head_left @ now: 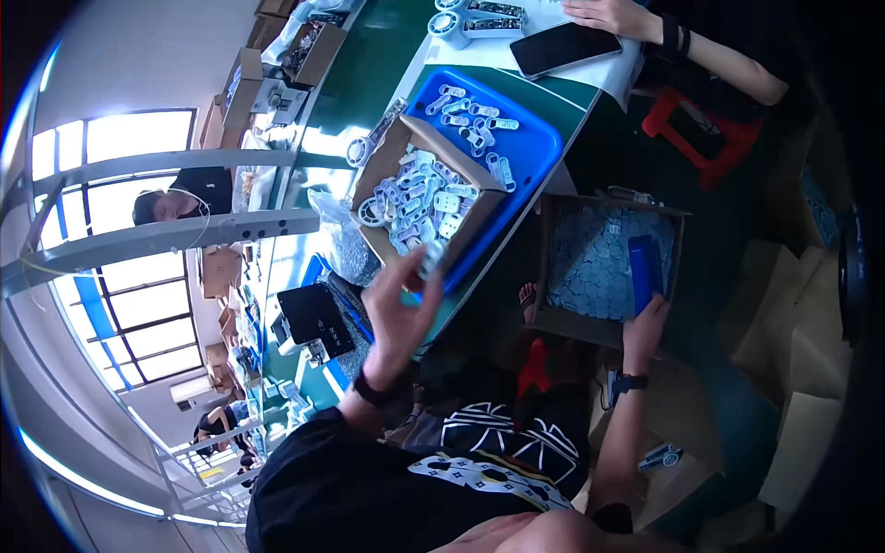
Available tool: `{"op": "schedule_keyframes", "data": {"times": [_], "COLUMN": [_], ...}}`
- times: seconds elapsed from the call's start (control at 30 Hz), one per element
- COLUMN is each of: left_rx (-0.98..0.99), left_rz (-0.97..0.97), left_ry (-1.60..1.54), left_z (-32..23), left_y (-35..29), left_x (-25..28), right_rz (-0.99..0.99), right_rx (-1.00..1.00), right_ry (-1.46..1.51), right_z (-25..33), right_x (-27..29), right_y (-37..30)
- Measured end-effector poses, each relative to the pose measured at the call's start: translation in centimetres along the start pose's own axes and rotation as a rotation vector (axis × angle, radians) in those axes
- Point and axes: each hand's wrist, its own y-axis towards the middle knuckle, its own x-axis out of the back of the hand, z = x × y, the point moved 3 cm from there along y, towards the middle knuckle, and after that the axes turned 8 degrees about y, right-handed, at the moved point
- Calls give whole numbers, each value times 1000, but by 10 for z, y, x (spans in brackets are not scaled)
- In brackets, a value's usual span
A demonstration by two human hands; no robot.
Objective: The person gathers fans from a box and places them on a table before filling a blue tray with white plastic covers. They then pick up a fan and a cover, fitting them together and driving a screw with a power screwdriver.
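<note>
My left hand [401,309] is raised at the near corner of an open cardboard box [481,158]. Its thumb and fingers close on a small pale plastic part [430,260], blurred, whose exact kind I cannot make out. Many small white and grey plastic parts [419,198] fill that box, which sits on a blue tray [539,138]. My right hand [645,321] grips the lower end of a long blue block-shaped object [644,272]. That object is over a second cardboard box [576,324] full of flat pale-blue pieces [585,253].
Loose white parts [479,120] lie on the tray's far end. Beyond it are a phone [564,49], small round-headed devices [447,28] and another person's hand [608,17]. A red stool [705,138] stands at right. A dark panel device [315,323] and plastic bag [341,240] are left.
</note>
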Motion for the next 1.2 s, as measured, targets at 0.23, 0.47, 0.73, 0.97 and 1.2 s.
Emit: {"op": "schedule_keyframes", "data": {"times": [0.23, 0.47, 0.73, 0.97, 1.2], "left_rx": [-111, -114, 743, 674, 549], "left_rz": [-206, 572, 640, 756, 625], "left_ry": [361, -359, -1072, -1472, -1117], "left_z": [47, -29, 175, 213, 228], "left_y": [13, -97, -175, -180, -108], "left_x": [12, -189, -485, -491, -415], "right_rz": [-19, -137, -245, -150, -230], "right_rx": [-342, -145, 244, -62, 203], "right_ry": [73, 355, 691, 993, 1315], "right_z": [13, 5, 20, 6, 11], "right_x": [33, 78, 44, 1, -46], "right_y": [4, -26, -64, -19, 90]}}
